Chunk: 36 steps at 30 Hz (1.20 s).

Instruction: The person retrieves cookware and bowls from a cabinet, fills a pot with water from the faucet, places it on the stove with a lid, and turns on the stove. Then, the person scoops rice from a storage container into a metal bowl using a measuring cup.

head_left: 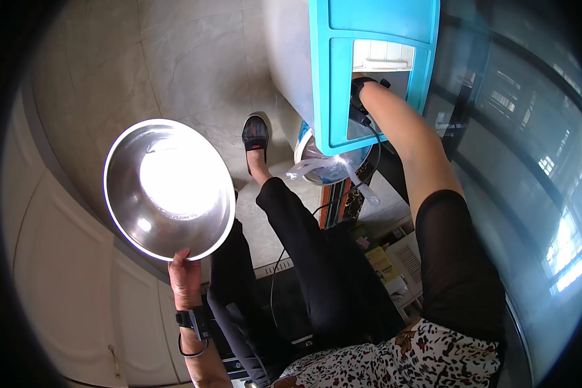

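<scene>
A wide metal bowl (126,207) is tilted toward the camera at the left, with bright glare on its inside. My left hand (184,279) grips the bowl's lower rim, thumb over the edge. At the upper right, my right forearm reaches through an opening in a turquoise frame (333,97); the right hand's fingers are hidden inside, and only the black strapped wrist shows. Inside that opening, a white ribbed part (383,55) is visible.
A lined bin (333,169) with a plastic bag stands below the turquoise frame. A black cable hangs from my right wrist. Cabinet doors (64,271) line the left, glass panels (517,129) the right. Boxes (385,265) sit on a shelf below.
</scene>
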Available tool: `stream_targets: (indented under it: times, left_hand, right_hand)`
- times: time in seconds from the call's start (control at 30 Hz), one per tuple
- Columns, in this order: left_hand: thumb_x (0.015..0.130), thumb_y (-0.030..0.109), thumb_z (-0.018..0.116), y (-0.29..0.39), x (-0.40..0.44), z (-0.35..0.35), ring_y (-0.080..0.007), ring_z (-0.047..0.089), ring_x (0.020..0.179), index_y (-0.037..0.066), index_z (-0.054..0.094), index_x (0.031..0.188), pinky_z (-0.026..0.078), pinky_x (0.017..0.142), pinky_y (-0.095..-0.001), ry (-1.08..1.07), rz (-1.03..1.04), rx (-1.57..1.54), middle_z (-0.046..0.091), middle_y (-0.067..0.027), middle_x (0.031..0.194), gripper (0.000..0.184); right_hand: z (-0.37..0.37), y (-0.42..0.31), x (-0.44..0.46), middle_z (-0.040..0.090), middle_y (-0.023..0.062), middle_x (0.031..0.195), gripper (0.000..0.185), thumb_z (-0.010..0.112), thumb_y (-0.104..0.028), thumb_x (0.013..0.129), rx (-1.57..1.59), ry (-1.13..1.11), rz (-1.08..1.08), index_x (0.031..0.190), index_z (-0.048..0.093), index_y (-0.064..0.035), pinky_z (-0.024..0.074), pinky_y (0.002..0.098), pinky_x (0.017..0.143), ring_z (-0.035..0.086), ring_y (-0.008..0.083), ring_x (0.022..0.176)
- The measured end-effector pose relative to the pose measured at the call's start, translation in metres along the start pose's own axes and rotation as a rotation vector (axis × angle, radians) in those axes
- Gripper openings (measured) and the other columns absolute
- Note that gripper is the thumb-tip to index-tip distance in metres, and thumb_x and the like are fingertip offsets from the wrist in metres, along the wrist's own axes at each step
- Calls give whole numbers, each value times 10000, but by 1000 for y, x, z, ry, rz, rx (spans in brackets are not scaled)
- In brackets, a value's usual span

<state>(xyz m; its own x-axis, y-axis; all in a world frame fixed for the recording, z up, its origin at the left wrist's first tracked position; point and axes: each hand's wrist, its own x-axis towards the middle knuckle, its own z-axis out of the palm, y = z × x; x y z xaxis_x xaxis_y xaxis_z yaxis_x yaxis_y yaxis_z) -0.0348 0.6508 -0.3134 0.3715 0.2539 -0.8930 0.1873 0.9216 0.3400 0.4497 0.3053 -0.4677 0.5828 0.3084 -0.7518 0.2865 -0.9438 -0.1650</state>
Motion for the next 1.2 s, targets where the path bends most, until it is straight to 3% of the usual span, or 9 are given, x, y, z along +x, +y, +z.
stream_targets:
  times: [0.23, 0.5, 0.57, 0.67, 0.7, 0.8, 1.0, 1.2]
  left_hand:
    - [734, -48, 569, 0, -1, 0, -230, 560, 1056, 4, 509, 1172, 460, 945, -386, -11, -2, -12, 571, -83, 1138, 446]
    - [742, -62, 549, 2, -10, 7, -232, 586, 1018, -13, 520, 1137, 485, 918, -381, -52, 3, 19, 586, -93, 1111, 400]
    - [735, -61, 555, 3, -11, 7, -225, 568, 1029, 7, 528, 1132, 471, 923, -385, -70, -11, 25, 579, -77, 1103, 404]
    - [732, -65, 553, 4, -13, 7, -218, 559, 1033, 22, 531, 1138, 464, 927, -385, -70, -18, 35, 575, -67, 1100, 415]
    - [733, -67, 550, 3, -13, 7, -217, 559, 1032, 24, 530, 1142, 464, 928, -384, -65, -20, 40, 575, -67, 1100, 420]
    - [736, -71, 544, 3, -13, 1, -216, 558, 1037, 27, 524, 1160, 468, 923, -382, -108, 1, 50, 573, -65, 1106, 435]
    - [749, -65, 550, 11, -29, 24, -209, 578, 998, 11, 548, 1088, 476, 913, -372, -121, -1, 83, 595, -67, 1058, 348]
    - [752, -60, 552, 19, -37, 38, -211, 583, 985, 66, 519, 1171, 522, 826, -360, -132, 13, 206, 569, -62, 1109, 439]
  right_hand:
    - [-10, -20, -9, 640, 152, 990, 313, 616, -183, 819, 123, -89, -101, 1093, 597, -32, 489, 387, 774, 618, 271, 913]
    - [-32, -49, -46, 644, 130, 995, 286, 603, -123, 825, 497, -217, -210, 1097, 594, -34, 497, 380, 772, 622, 253, 917]
    - [-26, -44, -47, 644, 124, 997, 281, 600, -108, 827, 636, -216, -156, 1098, 593, -34, 498, 378, 772, 623, 249, 918]
    - [-13, -40, -52, 647, 94, 953, 323, 634, 38, 748, 872, -160, -6, 1068, 595, 11, 526, 346, 744, 630, 208, 885]
    - [-16, -32, -60, 642, 99, 988, 321, 671, 73, 725, 878, -203, 39, 1037, 599, 49, 528, 341, 792, 630, 214, 890]
    - [-2, -14, -61, 600, 119, 1075, 396, 608, 119, 744, 1179, -213, 124, 1128, 541, 44, 498, 322, 844, 598, 214, 952]
    - [-9, -16, -93, 598, 113, 1095, 347, 636, 55, 797, 1345, -212, 39, 1131, 543, 47, 485, 330, 895, 586, 223, 997]
    - [-13, -7, -110, 591, 129, 1089, 341, 641, 42, 803, 1426, -210, -7, 1122, 525, 73, 482, 350, 906, 579, 235, 1020]
